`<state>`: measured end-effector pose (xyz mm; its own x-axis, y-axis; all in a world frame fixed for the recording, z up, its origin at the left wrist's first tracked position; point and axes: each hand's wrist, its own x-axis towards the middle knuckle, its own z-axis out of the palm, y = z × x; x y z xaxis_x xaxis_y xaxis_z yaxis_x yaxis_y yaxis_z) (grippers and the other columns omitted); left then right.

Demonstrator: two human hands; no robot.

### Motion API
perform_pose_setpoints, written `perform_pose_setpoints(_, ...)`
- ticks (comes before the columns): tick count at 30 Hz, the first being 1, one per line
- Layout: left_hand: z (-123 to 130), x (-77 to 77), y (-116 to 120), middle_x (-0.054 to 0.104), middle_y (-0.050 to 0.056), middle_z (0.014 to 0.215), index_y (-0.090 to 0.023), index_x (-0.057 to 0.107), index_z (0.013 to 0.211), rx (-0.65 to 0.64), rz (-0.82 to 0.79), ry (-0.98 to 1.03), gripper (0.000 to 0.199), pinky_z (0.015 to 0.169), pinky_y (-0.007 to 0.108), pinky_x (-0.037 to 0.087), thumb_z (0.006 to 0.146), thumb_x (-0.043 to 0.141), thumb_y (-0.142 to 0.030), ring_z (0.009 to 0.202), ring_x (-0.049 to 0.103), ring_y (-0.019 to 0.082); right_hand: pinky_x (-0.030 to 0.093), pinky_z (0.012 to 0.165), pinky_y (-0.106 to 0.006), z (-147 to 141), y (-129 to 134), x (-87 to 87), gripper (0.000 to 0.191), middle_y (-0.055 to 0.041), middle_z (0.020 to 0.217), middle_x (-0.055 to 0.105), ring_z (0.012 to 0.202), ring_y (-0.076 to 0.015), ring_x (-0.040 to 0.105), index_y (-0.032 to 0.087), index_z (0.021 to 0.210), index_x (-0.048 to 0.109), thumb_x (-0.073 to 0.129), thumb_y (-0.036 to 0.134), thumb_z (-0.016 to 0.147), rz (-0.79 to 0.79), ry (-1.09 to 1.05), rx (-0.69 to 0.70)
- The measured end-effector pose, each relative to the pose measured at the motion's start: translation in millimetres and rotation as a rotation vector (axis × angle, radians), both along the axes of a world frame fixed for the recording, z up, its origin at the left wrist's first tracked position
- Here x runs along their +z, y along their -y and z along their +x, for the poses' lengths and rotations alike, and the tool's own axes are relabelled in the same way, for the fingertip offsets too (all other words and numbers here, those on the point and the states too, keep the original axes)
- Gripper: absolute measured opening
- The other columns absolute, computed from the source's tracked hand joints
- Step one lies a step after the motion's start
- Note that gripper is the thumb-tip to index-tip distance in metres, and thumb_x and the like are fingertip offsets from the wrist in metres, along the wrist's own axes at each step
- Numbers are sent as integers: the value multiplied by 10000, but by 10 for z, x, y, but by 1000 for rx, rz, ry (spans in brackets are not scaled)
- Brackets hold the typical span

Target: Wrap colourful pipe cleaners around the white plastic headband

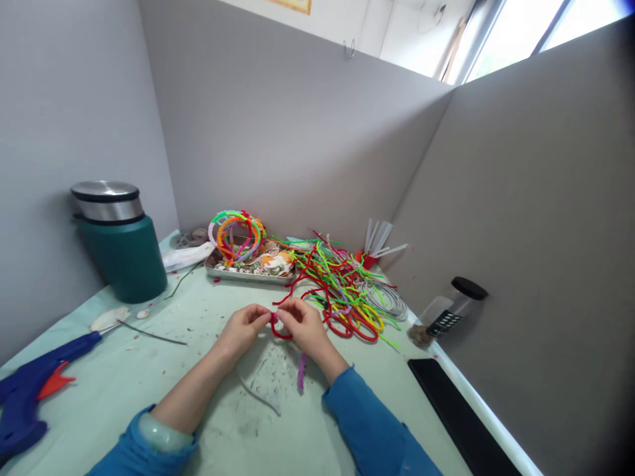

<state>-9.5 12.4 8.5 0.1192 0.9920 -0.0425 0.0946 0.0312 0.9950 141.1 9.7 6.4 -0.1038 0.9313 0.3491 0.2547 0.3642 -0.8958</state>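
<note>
Both hands up on my feed, near the middle of the tabletop (218,436). Left hand (243,328): thumb and index fingertips pinched on the red pipe cleaner (282,336). Right hand (301,322): also pinching it, just beside the left. The red pipe cleaner sits between the two hands, bent in a small curve that hangs just below the fingertips. Purple piece (301,373) lies just beside my right wrist, on the nearer side. Grey wire (262,398) on the tabletop between my forearms.

Far edge: metal tray (253,276) of shells and bits, colored rings (238,238) upright on it. Right of the tray, tangled heap of pipe cleaners (337,268), red, green, yellow; coiled grey wire (389,301) at its right side. White sticks (380,238) in a red holder (367,260) behind, by the far right corner.

Left edge: green bottle (127,258), steel lid, no brand I can read. Blue glue gun (30,377) nearer me, orange trigger, nozzle by a pale shell (110,318).

Right edge: clear jar (449,311), black lid, dark label (443,323) with rows of white marks, too small to read. Black flat bar (459,413) nearer me along the same edge, no readable text.
</note>
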Motion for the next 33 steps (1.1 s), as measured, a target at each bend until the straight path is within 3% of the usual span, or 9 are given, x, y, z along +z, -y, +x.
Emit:
perform_pose_setpoints(3, 0, -24, -7, 492, -61, 447, -150, 589, 717, -9, 24, -5, 281, 396, 196, 224, 629, 612, -416, 369, 351, 67, 407, 641, -231, -36, 47, -14, 114, -25, 807, 623, 733, -139, 554, 177, 822, 605, 541, 252, 765, 162, 251, -56)
perform_pose_setpoints(7, 3, -11, 1, 430, -76, 394, -152, 595, 715, -43, 31, -11, 272, 401, 198, 240, 647, 595, -416, 359, 343, 73, 379, 619, -221, -44, 66, -33, 81, -15, 781, 611, 710, -133, 539, 181, 808, 581, 528, 227, 769, 222, 402, -108)
perform_pose_setpoints(10, 6, -5, 6, 381, -87, 374, -154, 586, 720, -59, 25, -24, 275, 403, 201, 229, 667, 573, -423, 349, 307, 70, 371, 613, -218, -37, 62, -42, 67, -7, 756, 601, 694, -128, 533, 181, 795, 569, 511, 213, 778, 234, 440, -118)
perform_pose_setpoints(14, -9, -72, -29, 430, -74, 422, -156, 582, 730, -82, 58, -52, 270, 406, 200, 220, 681, 560, -421, 366, 309, 70, 370, 615, -218, -36, 57, -55, 83, -10, 769, 606, 700, -129, 534, 179, 804, 577, 501, 188, 771, 240, 470, -114)
perform_pose_setpoints(21, -35, -196, -107, 565, -13, 576, -133, 601, 719, -51, 119, -41, 255, 463, 199, 312, 665, 577, -382, 487, 441, 96, 369, 636, -223, -30, 80, -36, 105, -20, 791, 613, 707, -133, 540, 181, 832, 581, 494, 194, 774, 274, 525, -121)
perform_pose_setpoints(33, -30, -142, -79, 580, 0, 607, -138, 592, 696, -65, 113, -28, 238, 559, 228, 360, 657, 577, -372, 567, 492, 130, 347, 613, -230, -50, 97, -33, 100, -31, 783, 616, 686, -142, 544, 182, 840, 567, 501, 232, 784, 306, 620, -164)
